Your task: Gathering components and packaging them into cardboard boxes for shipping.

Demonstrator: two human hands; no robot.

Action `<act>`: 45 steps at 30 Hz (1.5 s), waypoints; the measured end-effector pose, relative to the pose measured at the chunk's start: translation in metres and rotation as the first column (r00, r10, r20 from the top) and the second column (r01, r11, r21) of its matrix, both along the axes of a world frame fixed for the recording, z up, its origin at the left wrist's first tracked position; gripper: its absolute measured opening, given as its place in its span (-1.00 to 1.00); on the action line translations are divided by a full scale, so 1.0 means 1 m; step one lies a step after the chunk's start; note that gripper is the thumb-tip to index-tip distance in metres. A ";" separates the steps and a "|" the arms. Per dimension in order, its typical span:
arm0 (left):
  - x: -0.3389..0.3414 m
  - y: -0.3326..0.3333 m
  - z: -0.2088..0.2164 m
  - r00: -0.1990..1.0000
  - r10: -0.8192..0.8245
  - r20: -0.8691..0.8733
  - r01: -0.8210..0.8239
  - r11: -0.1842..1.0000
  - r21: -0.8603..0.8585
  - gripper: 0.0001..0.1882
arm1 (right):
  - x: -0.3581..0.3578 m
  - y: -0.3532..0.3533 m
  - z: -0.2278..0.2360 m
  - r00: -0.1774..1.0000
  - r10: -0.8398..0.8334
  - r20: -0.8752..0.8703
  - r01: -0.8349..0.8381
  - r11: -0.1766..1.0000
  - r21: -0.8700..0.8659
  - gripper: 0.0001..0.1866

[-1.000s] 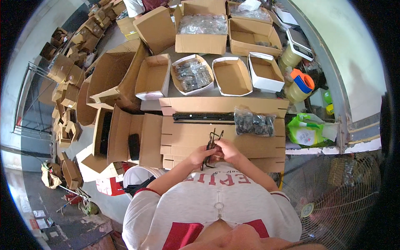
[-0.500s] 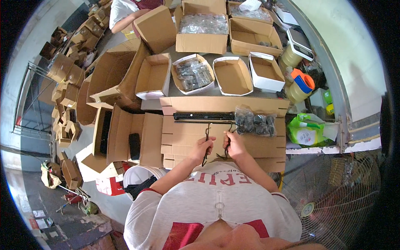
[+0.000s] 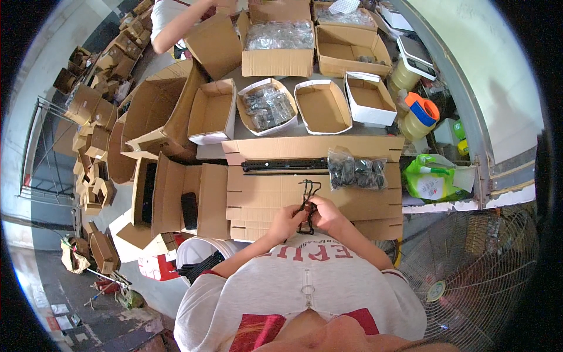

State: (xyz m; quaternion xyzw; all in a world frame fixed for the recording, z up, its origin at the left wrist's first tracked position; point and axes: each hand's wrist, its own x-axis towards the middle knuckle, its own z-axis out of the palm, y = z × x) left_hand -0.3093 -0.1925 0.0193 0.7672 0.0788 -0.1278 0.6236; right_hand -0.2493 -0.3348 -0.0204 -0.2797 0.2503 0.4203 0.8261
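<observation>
My left hand and my right hand are close together in front of my chest, both closed around thin bent black wire pieces. The wires' looped upper ends stick up past my fingers, and their lower ends hang beneath. Just beyond, on a flattened cardboard sheet, lie black slotted bars with a thin black rod alongside. To the right of the bars rests a clear plastic bag of dark parts.
Several small open boxes stand behind the sheet, one a white box with bagged parts. On the left are tall cartons and a white bucket of black rods. A green bag and a fan are at right. A co-worker's arm shows at the back.
My hands have come together from being apart, and the two wire pieces now sit side by side. The co-worker's arm at the back has moved up.
</observation>
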 end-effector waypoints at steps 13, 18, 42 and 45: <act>0.020 -0.004 0.004 0.959 0.236 0.157 -0.249 0.966 0.068 -0.76 | -0.002 0.002 0.009 1.000 -0.018 -0.007 0.018 1.000 0.005 -0.84; 0.022 -0.016 -0.047 0.936 0.207 -0.284 -0.296 0.900 -0.320 -0.68 | -0.011 0.002 0.008 0.998 -0.021 0.052 0.019 0.999 0.035 -0.79; 0.047 0.072 -0.033 0.616 -0.685 -0.388 0.618 0.115 0.778 0.12 | 0.090 -0.109 -0.003 0.110 0.971 0.214 0.607 0.105 -0.788 -0.63; 0.068 0.082 -0.019 0.484 -0.750 -0.451 0.748 0.088 0.658 0.12 | 0.097 -0.109 0.004 0.080 0.975 0.209 0.561 0.129 -0.817 -0.54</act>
